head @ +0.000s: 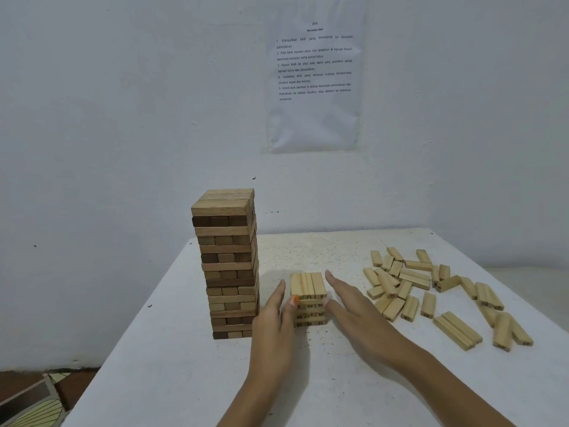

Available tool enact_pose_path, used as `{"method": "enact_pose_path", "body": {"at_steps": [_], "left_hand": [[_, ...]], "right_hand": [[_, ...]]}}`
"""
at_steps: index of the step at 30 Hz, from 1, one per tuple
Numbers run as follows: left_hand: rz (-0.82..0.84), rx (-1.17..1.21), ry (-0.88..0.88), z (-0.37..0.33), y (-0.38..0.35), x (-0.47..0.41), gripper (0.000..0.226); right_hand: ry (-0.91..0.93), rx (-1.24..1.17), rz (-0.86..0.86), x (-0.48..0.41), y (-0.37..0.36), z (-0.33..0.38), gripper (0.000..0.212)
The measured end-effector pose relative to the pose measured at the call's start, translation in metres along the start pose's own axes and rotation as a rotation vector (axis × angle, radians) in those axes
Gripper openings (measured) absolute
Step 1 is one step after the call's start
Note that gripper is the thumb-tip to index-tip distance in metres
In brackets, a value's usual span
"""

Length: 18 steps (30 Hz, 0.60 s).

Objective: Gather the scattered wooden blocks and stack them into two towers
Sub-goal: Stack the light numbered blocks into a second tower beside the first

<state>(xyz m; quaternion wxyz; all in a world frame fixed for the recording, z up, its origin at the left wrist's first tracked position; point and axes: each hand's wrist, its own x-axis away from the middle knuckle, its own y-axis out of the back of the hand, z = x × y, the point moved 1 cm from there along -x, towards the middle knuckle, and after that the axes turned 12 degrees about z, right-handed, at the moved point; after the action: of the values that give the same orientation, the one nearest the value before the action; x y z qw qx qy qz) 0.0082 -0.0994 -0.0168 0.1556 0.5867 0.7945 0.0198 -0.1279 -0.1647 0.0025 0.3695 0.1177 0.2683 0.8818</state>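
A tall tower of brown wooden blocks [228, 263] stands at the left of the white table [172, 359]. Right of it is a short tower of pale numbered blocks [308, 291], several layers high, three blocks across the top. My left hand [274, 322] lies flat against the short tower's left side with straight fingers, thumb at its front corner. My right hand [354, 306] is flat with straight fingers along the tower's right side. Many loose pale blocks [431, 291] lie scattered on the right half of the table.
A printed paper sheet [314, 81] hangs on the white wall behind the table. The tall tower stands close to my left hand. At the bottom left, beyond the table edge, part of an object on the floor [34, 402] shows.
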Motion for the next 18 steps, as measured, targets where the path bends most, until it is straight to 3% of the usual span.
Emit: {"method": "enact_pose_path", "body": {"at_steps": [11, 18], "left_hand": [[0.002, -0.122, -0.029, -0.01, -0.002, -0.001, 0.042], [0.033, -0.099, -0.036, -0.013, -0.002, 0.0, 0.04]], "right_hand": [[0.032, 0.112, -0.05, -0.009, -0.013, -0.012, 0.058], [0.065, 0.152, -0.093, -0.01, -0.015, -0.013, 0.082]]}}
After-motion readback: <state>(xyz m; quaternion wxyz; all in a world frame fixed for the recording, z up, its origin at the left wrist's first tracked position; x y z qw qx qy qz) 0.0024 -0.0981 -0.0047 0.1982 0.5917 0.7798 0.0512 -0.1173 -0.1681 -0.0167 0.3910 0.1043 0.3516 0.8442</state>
